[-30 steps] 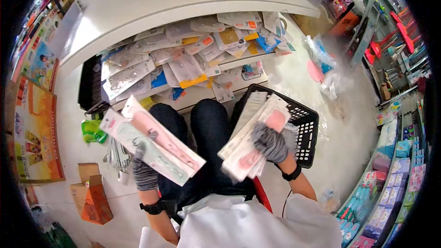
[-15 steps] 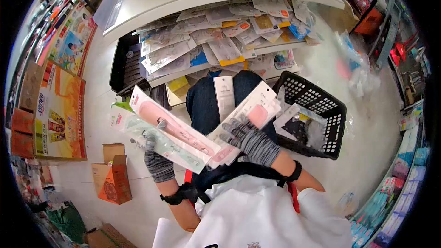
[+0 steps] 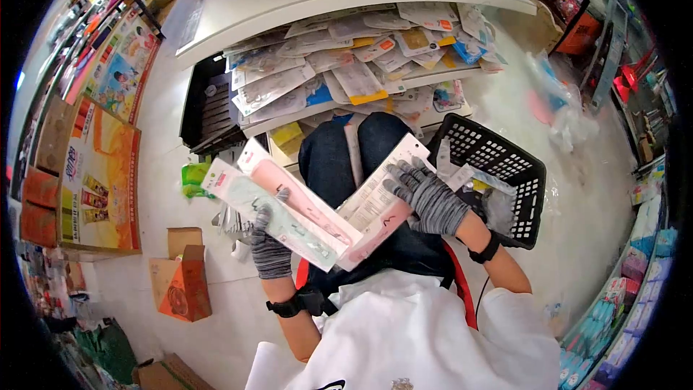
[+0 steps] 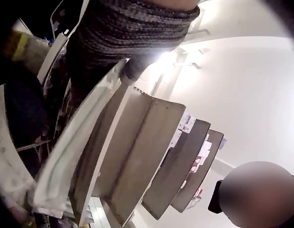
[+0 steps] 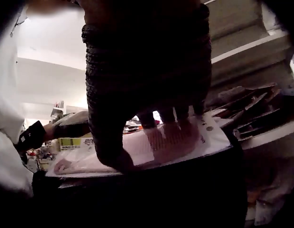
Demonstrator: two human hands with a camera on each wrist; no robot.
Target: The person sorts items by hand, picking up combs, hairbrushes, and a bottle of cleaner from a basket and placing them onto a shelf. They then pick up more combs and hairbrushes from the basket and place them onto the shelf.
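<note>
My gloved left hand (image 3: 270, 245) holds two long clear packages side by side, with a finger showing over them. One package (image 3: 278, 225) has a pale green handled item in it, the other package (image 3: 296, 191) a pink one. My gloved right hand (image 3: 433, 201) grips a small stack of similar packages (image 3: 375, 206), with text facing up on the top one. In the right wrist view a pink comb (image 5: 137, 147) with a long handle shows through the wrap, the thumb at its near edge. The stacks meet at their lower ends over my lap. A narrow white packet (image 3: 354, 153) stands between the knees.
A black basket (image 3: 543, 173) with loose packets stands at the right knee. Ahead, a low shelf (image 3: 433, 76) is piled with carded packets under a white upper shelf (image 3: 346, 3). An open orange carton (image 3: 184, 292) and a green packet (image 3: 193, 180) lie on the floor at left.
The right-hand stack has come in from the basket side to meet the left one. Its top now shows a text side instead of the pink item. The head view has shifted.
</note>
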